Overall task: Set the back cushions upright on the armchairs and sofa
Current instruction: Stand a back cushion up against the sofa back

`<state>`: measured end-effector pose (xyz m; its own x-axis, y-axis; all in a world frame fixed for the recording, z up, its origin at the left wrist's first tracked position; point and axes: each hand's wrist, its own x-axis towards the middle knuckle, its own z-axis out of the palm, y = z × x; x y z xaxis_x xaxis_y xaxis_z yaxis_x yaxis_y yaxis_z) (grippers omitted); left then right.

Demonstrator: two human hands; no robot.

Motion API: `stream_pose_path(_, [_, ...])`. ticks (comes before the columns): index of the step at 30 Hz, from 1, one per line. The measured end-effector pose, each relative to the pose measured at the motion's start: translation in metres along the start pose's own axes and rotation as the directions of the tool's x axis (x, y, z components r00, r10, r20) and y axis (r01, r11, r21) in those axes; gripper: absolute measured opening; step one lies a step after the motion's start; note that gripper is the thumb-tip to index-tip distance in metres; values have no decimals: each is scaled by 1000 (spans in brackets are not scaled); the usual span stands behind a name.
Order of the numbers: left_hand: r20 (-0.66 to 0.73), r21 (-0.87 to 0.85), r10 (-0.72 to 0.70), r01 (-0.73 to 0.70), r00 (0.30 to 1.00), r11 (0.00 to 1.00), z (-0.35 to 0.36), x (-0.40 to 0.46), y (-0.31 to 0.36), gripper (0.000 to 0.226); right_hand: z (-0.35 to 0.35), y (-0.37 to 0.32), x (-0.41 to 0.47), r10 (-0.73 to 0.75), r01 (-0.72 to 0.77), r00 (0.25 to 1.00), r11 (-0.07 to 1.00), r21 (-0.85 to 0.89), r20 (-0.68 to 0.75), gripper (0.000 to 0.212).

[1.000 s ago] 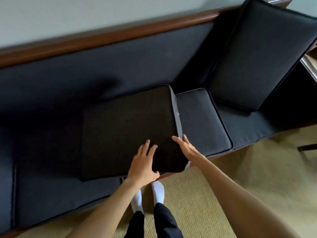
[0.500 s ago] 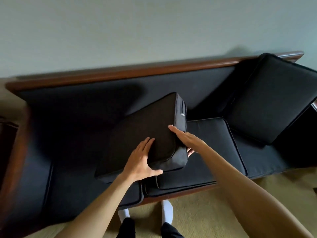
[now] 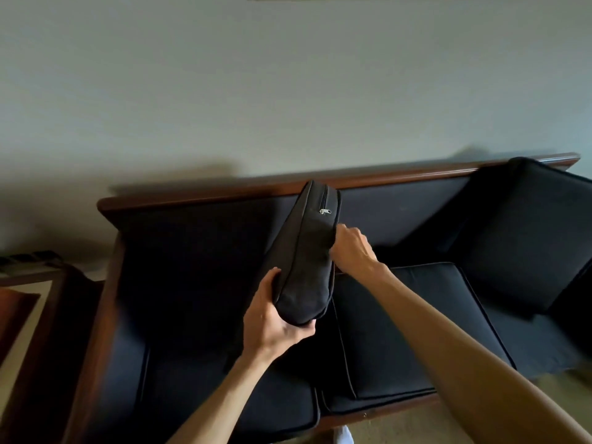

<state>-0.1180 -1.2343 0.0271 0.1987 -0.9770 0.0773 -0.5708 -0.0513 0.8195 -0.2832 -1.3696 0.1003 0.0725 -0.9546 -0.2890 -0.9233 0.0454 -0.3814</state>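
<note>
You've swung the back cushion [image 3: 304,251] up off the seat, left hand [image 3: 272,325] cupping its bottom corner, right hand [image 3: 352,251] pinching its three-o'clock edge — nearly upright!

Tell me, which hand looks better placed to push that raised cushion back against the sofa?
Probably the right hand: it sits high on the cushion edge near the backrest, while the left hand cradles the bottom corner.

Cushion [image 3: 307,251] stands on edge on the sofa [image 3: 400,331] seat, between left hand [image 3: 272,325] below and right hand [image 3: 352,248] at its right. Second cushion [image 3: 525,232] leans well right of both hands.
</note>
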Motion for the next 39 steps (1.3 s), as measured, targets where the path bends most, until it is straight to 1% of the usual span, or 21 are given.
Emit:
stream_pose_path(1, [10,-9,-3,3,1000,1000,-8,4,-3,108,5,-4,0,-127,127,992,988,-90,10,77])
stream_pose_path(2, [17,-16,-8,8,1000,1000,-15,7,-6,107,10,-8,-1,-272,272,962,939,-211,30,103])
stream_pose_path(3, [21,-22,-16,16,1000,1000,-21,9,-8,106,16,-11,0,-415,412,907,844,-344,67,118])
stream_pose_path(4, [25,-34,-27,28,999,999,-26,11,-11,106,20,-15,3,-536,535,833,718,-445,138,127])
stream_pose_path(5, [29,-50,-38,39,999,998,-30,13,-12,105,22,-19,8,-614,627,760,605,-491,214,132])
stream_pose_path(6, [34,-68,-45,47,998,997,-33,14,-14,105,23,-22,15,-661,697,697,532,-481,278,133])
stream_pose_path(8, [48,-126,-47,53,998,991,-39,13,-18,105,23,-30,25,-686,760,641,502,-413,345,123])
stream_pose_path(10, [25,-192,-51,55,998,980,-41,8,-24,107,24,-38,31,-704,778,623,514,-361,340,109])
stream_pose_path(11, [1,-223,-75,73,997,972,-40,2,-28,109,24,-44,31,-707,777,625,523,-350,330,105])
stream_pose_path(14, [-38,-264,-225,207,974,942,-36,-16,-54,115,29,-63,31,-694,761,640,516,-392,330,108])
stream_pose_path(16, [-54,-196,-285,270,957,943,-35,-22,-71,115,32,-75,28,-663,747,657,505,-432,360,115])
stream_pose_path(17, [-64,-157,-315,302,947,940,-37,-21,-77,111,35,-81,25,-654,740,664,503,-447,363,114])
stream_pose_path(19, [-83,-74,-354,348,932,935,-48,-15,-77,96,37,-90,18,-648,724,679,512,-461,346,103])
stream_pose_path(22, [-104,67,-319,326,942,943,-77,1,-66,85,25,-101,14,-663,704,693,537,-465,284,90])
stream_pose_path(25, [-74,178,-253,263,965,948,-110,24,-51,86,6,-106,19,-640,669,736,641,-376,219,89])
stream_pose_path(29, [-50,203,-204,210,978,956,-138,50,-36,87,-12,-98,26,-540,573,818,793,-207,199,93])
stream_pose_path(32, [-2,205,-193,189,981,960,-136,51,-32,83,-5,-81,24,-487,524,840,843,-123,241,104])
stream_pose_path(34, [29,211,-176,166,984,963,-131,52,-33,82,4,-71,20,-531,554,811,832,-32,246,116])
stream_pose_path(35, [46,213,-168,154,985,965,-129,53,-33,86,8,-68,18,-568,578,791,816,28,225,123])
stream_pose_path(37, [98,219,-161,137,982,966,-124,57,-36,100,11,-68,15,-630,617,761,776,128,155,135])
stream_pose_path(39, [150,259,-156,114,976,959,-117,55,-42,119,8,-75,13,-671,658,736,741,137,96,138])
